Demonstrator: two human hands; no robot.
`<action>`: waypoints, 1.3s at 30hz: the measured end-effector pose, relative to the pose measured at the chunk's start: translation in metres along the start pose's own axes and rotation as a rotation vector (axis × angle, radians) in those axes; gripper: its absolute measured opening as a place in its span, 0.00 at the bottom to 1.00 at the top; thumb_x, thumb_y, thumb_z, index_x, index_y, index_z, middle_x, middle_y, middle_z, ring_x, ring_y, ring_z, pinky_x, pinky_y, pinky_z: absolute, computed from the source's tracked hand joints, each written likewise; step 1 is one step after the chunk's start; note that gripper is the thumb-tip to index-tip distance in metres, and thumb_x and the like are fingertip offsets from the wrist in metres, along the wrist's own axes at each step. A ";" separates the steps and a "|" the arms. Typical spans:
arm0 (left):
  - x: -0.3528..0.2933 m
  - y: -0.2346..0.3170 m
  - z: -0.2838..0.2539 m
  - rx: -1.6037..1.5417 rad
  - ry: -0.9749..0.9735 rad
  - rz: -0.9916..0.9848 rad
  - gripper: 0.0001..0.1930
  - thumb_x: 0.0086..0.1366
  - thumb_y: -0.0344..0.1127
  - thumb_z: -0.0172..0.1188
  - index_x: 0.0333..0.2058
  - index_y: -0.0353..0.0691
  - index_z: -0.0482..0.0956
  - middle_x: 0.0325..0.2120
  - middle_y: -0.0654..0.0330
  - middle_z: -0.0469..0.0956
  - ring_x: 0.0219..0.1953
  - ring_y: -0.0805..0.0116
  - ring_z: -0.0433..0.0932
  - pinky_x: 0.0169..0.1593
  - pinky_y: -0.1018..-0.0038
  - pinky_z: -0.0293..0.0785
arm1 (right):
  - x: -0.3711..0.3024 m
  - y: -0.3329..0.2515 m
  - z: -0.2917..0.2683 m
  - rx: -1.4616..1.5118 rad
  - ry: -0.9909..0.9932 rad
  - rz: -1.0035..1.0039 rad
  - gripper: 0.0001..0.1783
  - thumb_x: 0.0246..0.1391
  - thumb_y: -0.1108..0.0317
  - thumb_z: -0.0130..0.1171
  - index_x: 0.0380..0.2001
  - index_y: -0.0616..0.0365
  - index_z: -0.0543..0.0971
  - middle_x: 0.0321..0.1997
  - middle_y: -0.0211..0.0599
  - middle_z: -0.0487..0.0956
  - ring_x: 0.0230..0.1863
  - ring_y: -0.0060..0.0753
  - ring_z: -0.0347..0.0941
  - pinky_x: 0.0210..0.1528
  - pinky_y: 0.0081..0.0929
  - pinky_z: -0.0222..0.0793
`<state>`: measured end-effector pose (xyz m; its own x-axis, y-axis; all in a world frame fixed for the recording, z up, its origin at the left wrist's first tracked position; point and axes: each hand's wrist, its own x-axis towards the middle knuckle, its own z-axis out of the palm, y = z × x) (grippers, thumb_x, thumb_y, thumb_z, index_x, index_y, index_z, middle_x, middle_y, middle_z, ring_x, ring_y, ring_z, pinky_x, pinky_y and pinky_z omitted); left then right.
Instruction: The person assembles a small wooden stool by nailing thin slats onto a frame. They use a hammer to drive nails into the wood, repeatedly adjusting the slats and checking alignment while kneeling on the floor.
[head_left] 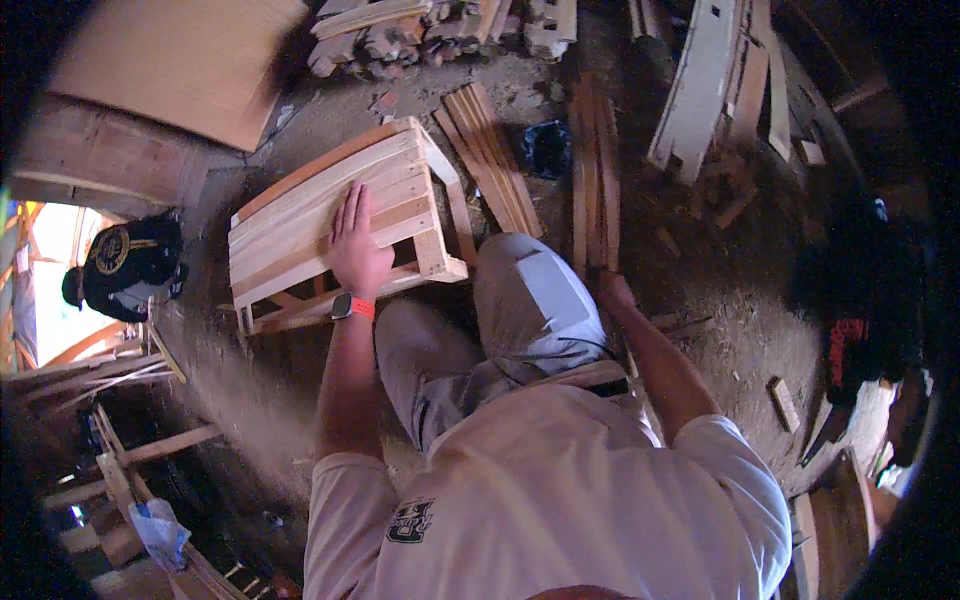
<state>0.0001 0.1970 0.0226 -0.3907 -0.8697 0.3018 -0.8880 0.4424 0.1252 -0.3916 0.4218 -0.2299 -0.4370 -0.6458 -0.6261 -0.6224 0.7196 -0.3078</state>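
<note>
Floor: dusty dirt ground (740, 330), sawdust scattered across it.
Centre: slatted wooden crate (340, 215) sits tilted on it.
Upper centre: loose wooden slats (492, 160) lie flat, longer strips (595, 170) just beside.
Top: pile of offcuts (420, 30).
Right: small wood block (784, 402).

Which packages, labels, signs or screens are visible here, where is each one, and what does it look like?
Smartwatch: on the wrist of the left hand, which lies flat on the slatted wooden frame; dark square screen, orange band.
Round emblem: on a black bag at the left edge; yellow on black.
Plastic bag: lower left among wooden slats; crumpled, pale blue.
Red marking: on a black object at the right; too blurred to describe further.
</note>
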 end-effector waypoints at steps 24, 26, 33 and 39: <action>-0.008 -0.013 0.011 -0.096 0.072 -0.030 0.44 0.47 0.27 0.64 0.68 0.44 0.66 0.71 0.61 0.64 0.72 0.64 0.62 0.75 0.63 0.57 | -0.084 0.051 -0.030 0.236 0.527 -0.138 0.21 0.68 0.53 0.51 0.49 0.59 0.80 0.28 0.47 0.78 0.28 0.43 0.73 0.30 0.46 0.67; -0.012 -0.018 0.015 -0.107 0.081 -0.044 0.43 0.47 0.27 0.64 0.67 0.43 0.66 0.71 0.61 0.64 0.72 0.64 0.62 0.74 0.63 0.57 | -0.127 0.024 -0.051 0.317 0.553 -0.137 0.22 0.70 0.52 0.50 0.50 0.61 0.78 0.26 0.45 0.76 0.26 0.42 0.70 0.30 0.45 0.65; -0.030 -0.037 -0.019 -0.363 0.128 0.135 0.44 0.47 0.27 0.63 0.67 0.37 0.63 0.68 0.50 0.65 0.73 0.51 0.59 0.76 0.56 0.53 | -0.183 -0.056 -0.097 0.166 0.571 -0.730 0.12 0.62 0.72 0.60 0.47 0.65 0.76 0.43 0.53 0.75 0.45 0.57 0.72 0.47 0.46 0.69; -0.133 -0.096 -0.026 -0.494 0.697 -0.333 0.28 0.50 0.23 0.59 0.54 0.35 0.69 0.55 0.46 0.70 0.63 0.45 0.66 0.70 0.56 0.56 | -0.202 -0.184 -0.108 0.035 0.423 -1.102 0.17 0.56 0.76 0.64 0.50 0.63 0.79 0.50 0.52 0.74 0.52 0.57 0.72 0.54 0.45 0.70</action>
<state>0.1440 0.2756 -0.0052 0.2445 -0.7109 0.6594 -0.6613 0.3750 0.6496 -0.2586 0.3921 0.0306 0.1408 -0.9512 0.2746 -0.7830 -0.2767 -0.5571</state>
